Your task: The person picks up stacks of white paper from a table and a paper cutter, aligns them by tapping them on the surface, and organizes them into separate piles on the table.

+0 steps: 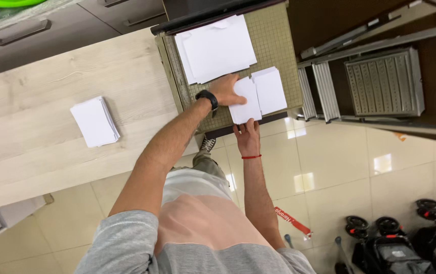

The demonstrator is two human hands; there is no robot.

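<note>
- Left hand (226, 90): lies flat, fingers spread, pressing on the upper part of a small stack of white cards (245, 101). A black wristwatch (208, 98) sits on this wrist.
- Right hand (247, 136): fingertips pinch the near edge of the same small stack, at the front edge of the paper cutter board (274, 45). A red band (251, 157) circles this wrist.
- Small stack of white cards: rests on the gridded board, near its front edge.
- Second small stack (270, 90): just beside the first, on its right, touching or nearly so.
- Large white sheets (217, 48): piled toward the far edge of the board.
- Separate stack of white paper (95, 121): lies on the wooden worktop (50, 96), well apart from the board.
- Step ladder (375, 81): stands to the right of the board.
</note>
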